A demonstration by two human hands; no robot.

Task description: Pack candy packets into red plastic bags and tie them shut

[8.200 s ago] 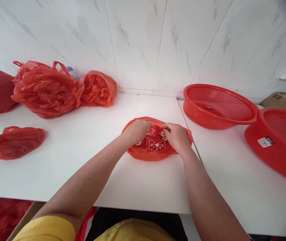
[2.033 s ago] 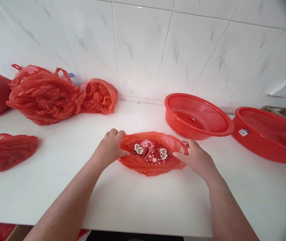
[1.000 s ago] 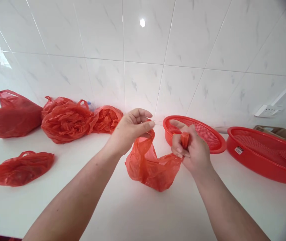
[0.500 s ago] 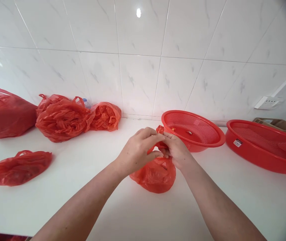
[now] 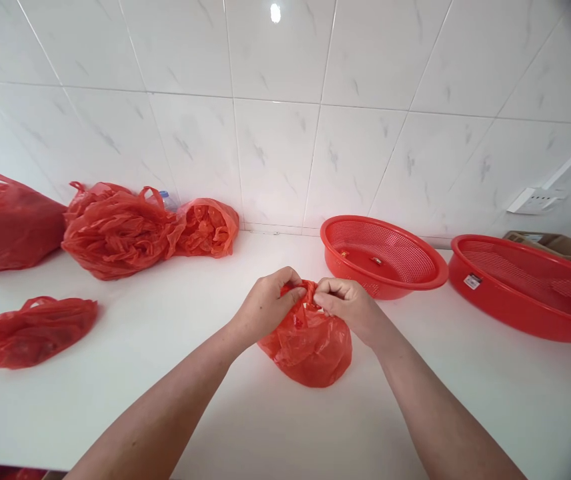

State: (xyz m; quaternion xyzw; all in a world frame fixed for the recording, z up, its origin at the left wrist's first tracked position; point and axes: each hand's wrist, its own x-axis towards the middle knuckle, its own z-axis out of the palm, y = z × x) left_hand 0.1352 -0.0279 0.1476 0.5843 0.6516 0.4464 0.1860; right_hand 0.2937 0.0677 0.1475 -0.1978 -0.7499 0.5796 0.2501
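A red plastic bag (image 5: 315,350) rests on the white table in front of me, its lower part puffed out and its top gathered into a twisted neck. My left hand (image 5: 274,303) pinches the left side of that neck between thumb and fingers. On the other side, my right hand (image 5: 346,305) grips the twisted plastic with thumb and forefinger. The neck looks looped or knotted between the two hands. What lies inside the bag cannot be made out.
Behind my right hand stands a red plastic colander (image 5: 383,257) with a few small items inside. Another red basket (image 5: 525,293) is farther right, near a cardboard box (image 5: 560,248). Red bags (image 5: 120,230) line the wall at left; a flatter red bag (image 5: 35,333) lies nearer. A tiled wall (image 5: 275,160) bounds the back.
My hands have moved from overlapping at the bag's neck to slightly apart on either side of it. The gathered top sits lower and is drawn tighter.
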